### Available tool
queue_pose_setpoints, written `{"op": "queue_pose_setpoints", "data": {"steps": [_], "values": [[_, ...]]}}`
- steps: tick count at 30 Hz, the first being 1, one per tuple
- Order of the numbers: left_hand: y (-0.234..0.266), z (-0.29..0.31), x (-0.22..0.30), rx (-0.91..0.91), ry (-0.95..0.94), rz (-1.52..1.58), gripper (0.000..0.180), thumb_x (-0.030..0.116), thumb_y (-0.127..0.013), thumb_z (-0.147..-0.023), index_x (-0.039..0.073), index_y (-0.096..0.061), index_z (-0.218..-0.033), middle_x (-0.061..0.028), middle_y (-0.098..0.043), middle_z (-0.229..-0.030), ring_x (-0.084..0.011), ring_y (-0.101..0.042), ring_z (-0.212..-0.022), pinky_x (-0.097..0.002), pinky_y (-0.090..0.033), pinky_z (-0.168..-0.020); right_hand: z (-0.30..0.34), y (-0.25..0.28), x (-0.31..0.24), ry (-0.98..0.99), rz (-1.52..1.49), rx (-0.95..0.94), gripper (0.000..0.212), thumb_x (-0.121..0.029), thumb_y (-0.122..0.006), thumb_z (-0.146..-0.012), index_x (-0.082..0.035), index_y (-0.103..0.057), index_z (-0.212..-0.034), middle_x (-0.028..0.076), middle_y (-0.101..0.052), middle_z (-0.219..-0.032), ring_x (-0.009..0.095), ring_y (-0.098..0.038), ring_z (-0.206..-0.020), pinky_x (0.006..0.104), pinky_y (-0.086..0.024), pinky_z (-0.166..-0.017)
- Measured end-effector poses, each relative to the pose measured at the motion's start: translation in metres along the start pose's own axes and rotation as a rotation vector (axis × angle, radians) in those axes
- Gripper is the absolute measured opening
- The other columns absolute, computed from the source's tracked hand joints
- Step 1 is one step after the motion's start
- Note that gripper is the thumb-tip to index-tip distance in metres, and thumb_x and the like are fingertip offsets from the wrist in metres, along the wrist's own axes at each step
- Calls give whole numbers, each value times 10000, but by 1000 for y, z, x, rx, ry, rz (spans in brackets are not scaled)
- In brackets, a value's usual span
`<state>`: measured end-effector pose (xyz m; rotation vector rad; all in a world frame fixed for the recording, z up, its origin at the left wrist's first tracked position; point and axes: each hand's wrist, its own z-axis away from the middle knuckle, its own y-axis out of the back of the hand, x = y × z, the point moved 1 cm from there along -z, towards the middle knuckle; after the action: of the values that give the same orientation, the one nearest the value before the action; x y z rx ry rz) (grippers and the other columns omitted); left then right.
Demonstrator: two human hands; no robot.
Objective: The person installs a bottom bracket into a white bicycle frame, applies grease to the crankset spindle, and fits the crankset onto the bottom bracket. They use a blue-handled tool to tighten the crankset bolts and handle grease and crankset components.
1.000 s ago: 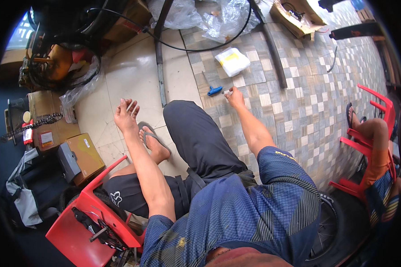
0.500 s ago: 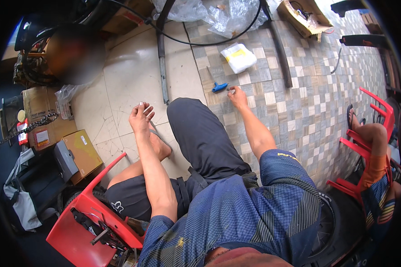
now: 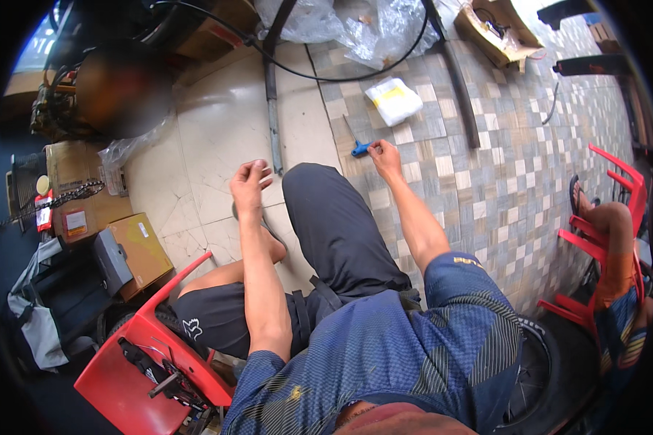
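My right hand [image 3: 386, 158] reaches to the patterned floor with fingers and thumb pinched at the right end of a blue T-handle hex key [image 3: 360, 148]. Its thin shaft points away from me. Whether the fingers also hold something smaller is hidden. My left hand [image 3: 249, 186] is raised over the floor left of my knee. Thumb and forefinger are drawn together there, the other fingers loosely curled; anything between them is too small to make out. Just beyond the tool lies a white plastic-wrapped packet [image 3: 394, 101] with a yellow patch.
Two dark tubes [image 3: 276, 138] and a black cable [image 3: 355, 78] extend from the far side, near crumpled clear plastic [image 3: 377, 32]. Cardboard boxes [image 3: 134, 254] and a red chair [image 3: 141, 362] with bike parts stand left. Another person sits right on a red chair [image 3: 635, 196].
My right hand has moved slightly left, onto the end of the blue handle. My left hand has shifted right and turned. The view has shifted slightly.
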<state>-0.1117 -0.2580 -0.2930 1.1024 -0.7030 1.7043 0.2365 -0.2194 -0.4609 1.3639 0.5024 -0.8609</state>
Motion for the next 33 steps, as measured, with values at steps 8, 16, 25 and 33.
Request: {"op": "queue_pose_setpoints", "data": {"steps": [8,16,25,33], "values": [[-106,35,102,-454,-277,-153,207,131,-689,-976,-2,-726,-1130,-75,-745,-1044,-139,-700,-929,-270,-570,-770,16,101,-208,483,-633,-81,142,-46,-804,-835,-76,-736,-955,-22,-557,-762,99,-472,-695,255,-402,-631],[-117,39,179,-718,-386,5,167,84,-736,-933,-30,-741,-1056,-73,-747,-912,-104,-664,-822,-249,-542,-727,18,163,-290,757,-651,-35,194,-27,-816,-807,-100,-756,-976,-4,-649,-798,112,-501,-692,253,-421,-620],[-124,8,234,-881,-416,81,187,80,-767,-906,-46,-750,-1043,-69,-744,-882,-95,-653,-780,-236,-531,-694,23,194,-351,877,-283,267,286,-11,-792,-814,-127,-787,-1074,21,-729,-843,134,-569,-667,273,-495,-596],[-117,-34,256,-1138,-263,276,213,118,-785,-890,-49,-760,-1019,-120,-748,-922,-167,-696,-819,-278,-574,-701,20,182,-391,889,-228,360,301,-1,-778,-829,-110,-776,-1109,29,-752,-863,141,-596,-699,274,-522,-626]]}}
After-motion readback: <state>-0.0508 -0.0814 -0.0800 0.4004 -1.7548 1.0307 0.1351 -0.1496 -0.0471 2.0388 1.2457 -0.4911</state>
